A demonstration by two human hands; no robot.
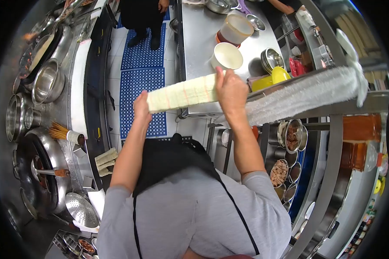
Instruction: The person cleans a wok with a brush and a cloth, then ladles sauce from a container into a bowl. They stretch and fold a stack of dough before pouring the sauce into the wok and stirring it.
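Note:
A pale yellow-green towel with faint pink lines (181, 94), folded into a long strip, is stretched between my two hands in front of my black apron. My left hand (141, 107) is closed around its left end. Its right end is gripped by my right hand (231, 91), thumb on top. Just beyond my right hand, a white round tub (227, 56) stands on the steel table (199, 39). The parts of the towel inside my fists are hidden.
Woks and steel bowls (48, 82) line the stove on the left, with a flame at its far end. A person (145, 21) stands ahead on blue mats (142, 82). To my right, a white towel (304, 97) hangs over a rail above food containers (279, 172).

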